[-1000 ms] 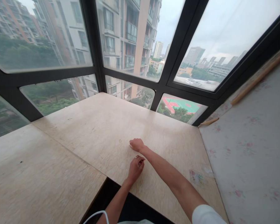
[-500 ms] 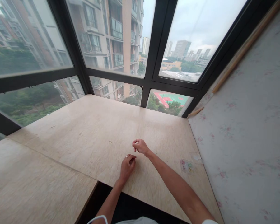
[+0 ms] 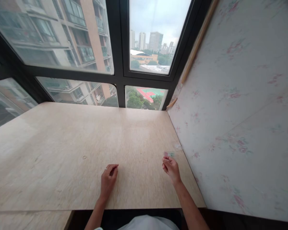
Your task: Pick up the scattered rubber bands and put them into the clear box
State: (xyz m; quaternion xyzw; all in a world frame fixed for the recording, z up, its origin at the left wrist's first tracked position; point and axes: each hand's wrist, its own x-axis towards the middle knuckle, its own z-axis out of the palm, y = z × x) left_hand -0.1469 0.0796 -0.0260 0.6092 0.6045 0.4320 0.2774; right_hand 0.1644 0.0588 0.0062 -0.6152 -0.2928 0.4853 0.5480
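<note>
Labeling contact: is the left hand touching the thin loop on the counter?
No, bare counter shows between the thin loop and the left hand.

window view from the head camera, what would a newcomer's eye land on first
Probably the big dark-framed window across the back, with a tall apartment block on the left and a red and green sports court low down. Next, the two bare hands on or over the pale counter: the left hand near the middle, the right hand by a small clear packet near the flowered wall.
</note>
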